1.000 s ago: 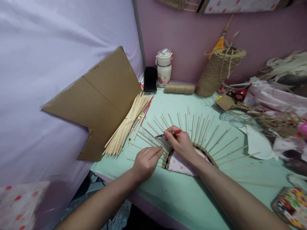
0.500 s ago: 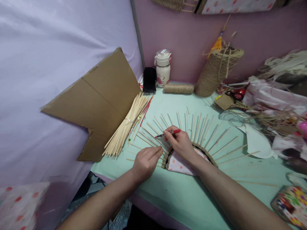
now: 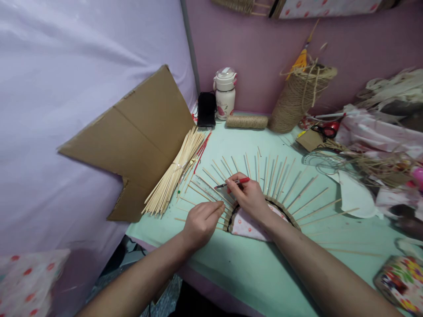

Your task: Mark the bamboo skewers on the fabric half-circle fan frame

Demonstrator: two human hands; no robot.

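Observation:
A half-round woven piece [image 3: 253,229] lies on the table, its white cloth dotted with red and edged by a twine and black border. Thin wooden sticks [image 3: 310,198] fan out from that border. My right hand [image 3: 249,198] grips a red pen [image 3: 243,180], its dark tip pointing left over the sticks on the left side. A narrow, ruler-like strip [image 3: 209,189] lies among those sticks, near the pen tip. My left hand [image 3: 203,222] rests beside the border's left end with its fingers pressed together at the sticks; what they pinch is hidden.
A bundle of sticks [image 3: 175,171] leans by a folded cardboard sheet [image 3: 132,141] on the left. Behind stand a black phone-like object [image 3: 206,110], a white bottle [image 3: 225,99], a twine roll [image 3: 246,122] and a large twine cone [image 3: 294,105]. Craft clutter [image 3: 373,154] fills the right.
The view has shifted very slightly. Both hands and the pen stay in nearly the same place over the sticks.

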